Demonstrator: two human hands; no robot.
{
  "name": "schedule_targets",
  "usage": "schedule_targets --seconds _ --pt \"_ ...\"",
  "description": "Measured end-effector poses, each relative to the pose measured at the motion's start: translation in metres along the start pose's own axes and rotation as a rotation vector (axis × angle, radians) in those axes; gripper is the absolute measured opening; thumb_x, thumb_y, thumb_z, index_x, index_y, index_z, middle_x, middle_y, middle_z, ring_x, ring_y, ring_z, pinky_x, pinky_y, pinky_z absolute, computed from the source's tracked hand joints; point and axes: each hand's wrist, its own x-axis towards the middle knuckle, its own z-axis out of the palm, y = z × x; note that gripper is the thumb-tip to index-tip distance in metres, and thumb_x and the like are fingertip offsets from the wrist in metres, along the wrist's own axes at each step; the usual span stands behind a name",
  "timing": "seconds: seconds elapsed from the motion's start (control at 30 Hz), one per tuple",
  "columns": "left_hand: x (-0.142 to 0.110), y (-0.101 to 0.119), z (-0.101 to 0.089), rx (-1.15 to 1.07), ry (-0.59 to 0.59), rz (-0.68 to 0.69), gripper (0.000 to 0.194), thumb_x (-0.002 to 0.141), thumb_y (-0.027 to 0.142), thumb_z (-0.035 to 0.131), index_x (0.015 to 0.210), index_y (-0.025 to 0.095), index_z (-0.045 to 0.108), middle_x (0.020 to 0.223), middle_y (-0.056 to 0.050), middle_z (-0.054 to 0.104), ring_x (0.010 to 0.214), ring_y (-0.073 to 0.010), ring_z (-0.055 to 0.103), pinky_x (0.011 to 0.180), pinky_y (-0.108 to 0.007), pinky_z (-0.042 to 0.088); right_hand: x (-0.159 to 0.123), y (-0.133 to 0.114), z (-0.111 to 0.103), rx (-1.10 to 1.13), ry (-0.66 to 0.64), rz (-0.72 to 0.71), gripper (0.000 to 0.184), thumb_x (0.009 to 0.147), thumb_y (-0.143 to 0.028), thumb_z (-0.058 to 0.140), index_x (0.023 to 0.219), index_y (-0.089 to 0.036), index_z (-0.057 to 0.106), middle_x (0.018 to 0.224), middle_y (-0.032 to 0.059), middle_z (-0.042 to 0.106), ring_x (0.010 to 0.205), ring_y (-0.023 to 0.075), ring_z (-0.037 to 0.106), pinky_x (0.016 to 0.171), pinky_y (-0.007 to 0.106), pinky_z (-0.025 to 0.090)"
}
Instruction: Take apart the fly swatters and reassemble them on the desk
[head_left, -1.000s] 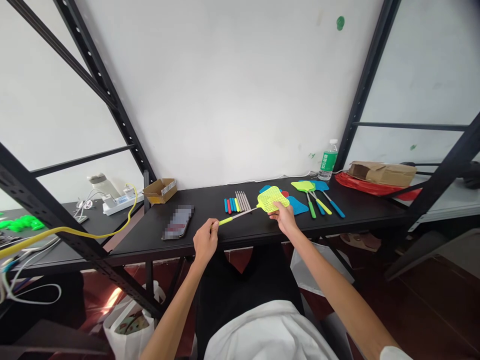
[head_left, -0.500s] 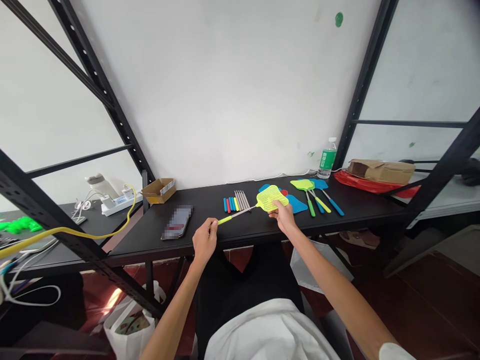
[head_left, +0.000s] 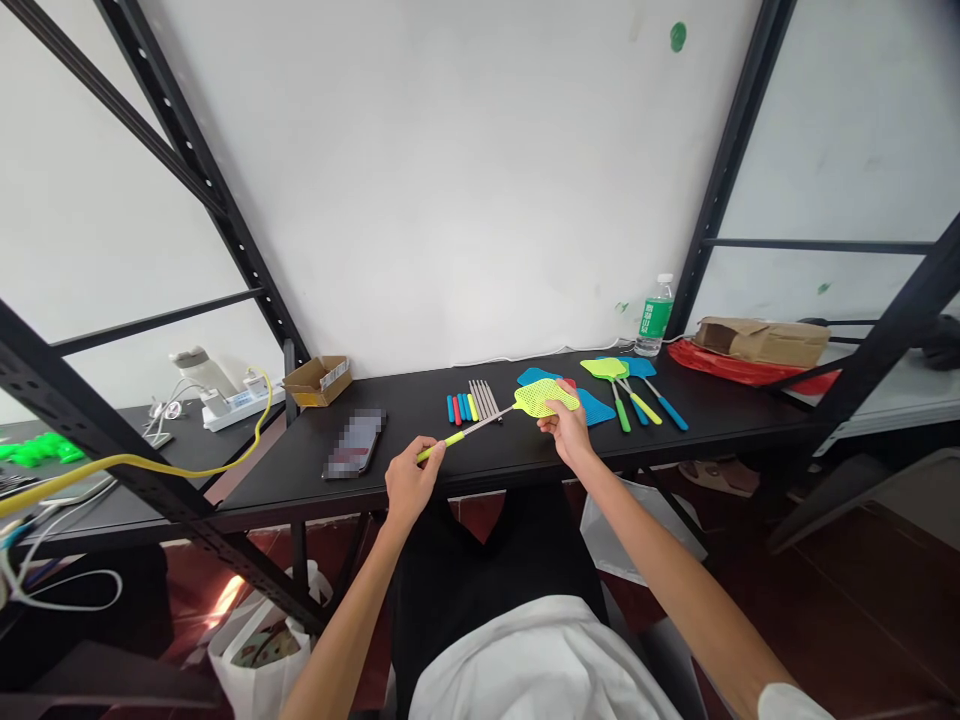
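Note:
A yellow-green fly swatter (head_left: pixel 537 399) with a perforated head and a thin metal rod is held between my two hands above the table's front. My left hand (head_left: pixel 409 480) is closed round its handle. My right hand (head_left: pixel 568 432) pinches the right side of the head, with the thumb on top. Behind the swatter lie loose blue swatter heads (head_left: pixel 595 408) and a bit of red. Left of them are several metal rods (head_left: pixel 484 400) and a short row of coloured handles (head_left: pixel 458 409). Assembled swatters (head_left: pixel 631 385) in green, yellow and blue lie to the right.
On the black table (head_left: pixel 420 390) stand an opened cardboard box (head_left: pixel 318 381) and a phone (head_left: pixel 355 444) at left. A water bottle (head_left: pixel 655 317) stands at the back right, near another carton (head_left: pixel 761 342) on red plastic. Black shelf posts (head_left: pixel 731 170) rise at both sides; a yellow cable (head_left: pixel 187 468) crosses the left one.
The swatter head has tilted and looks flatter and narrower. My left hand has shifted slightly along the handle or turned with it; my right hand keeps its hold on the head.

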Motion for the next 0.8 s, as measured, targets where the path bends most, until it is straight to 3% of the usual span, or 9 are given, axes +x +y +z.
schedule_targets --seconds 0.5,0.8 --pt "-0.0016 -0.0001 -0.0019 -0.051 -0.018 0.015 0.031 0.089 0.053 0.054 0.086 0.024 0.064 0.058 0.005 0.054 0.055 -0.0130 0.050 0.058 -0.024 0.033 0.0002 0.0009 0.0009 -0.037 -0.047 0.012 0.049 0.077 -0.038 0.065 0.121 -0.023 0.048 0.074 -0.0034 0.064 0.050 0.0130 0.062 0.043 0.022 0.046" --pt "0.0003 -0.0038 -0.0023 -0.010 -0.057 0.045 0.031 0.086 0.054 0.057 0.092 0.025 0.068 0.061 0.005 0.058 0.056 -0.0133 0.052 0.058 -0.023 0.034 0.0022 0.0045 0.0016 -0.077 -0.044 0.022 0.051 0.077 -0.044 0.067 0.120 -0.024 0.046 0.080 -0.0042 0.061 0.050 0.0111 0.062 0.043 0.022 0.048"
